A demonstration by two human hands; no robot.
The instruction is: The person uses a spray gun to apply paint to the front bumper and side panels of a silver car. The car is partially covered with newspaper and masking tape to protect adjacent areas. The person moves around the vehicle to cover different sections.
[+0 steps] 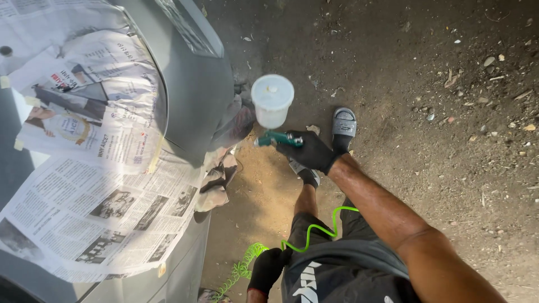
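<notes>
One spray gun [279, 138], green, white cup [272, 101] on top, held beside the grey car panel [191, 90]. Right hand [311, 151] clenched on its handle; left hand [268, 268] grasps the coiled hose [292, 242]. Likely top-heavy, rigid; best held by the handle, upright.

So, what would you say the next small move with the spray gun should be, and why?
Probably swing the spray gun left toward the grey panel: the right hand holds it over bare dirt, nozzle facing the panel, while the left hand keeps the green coiled hose aside.
</notes>
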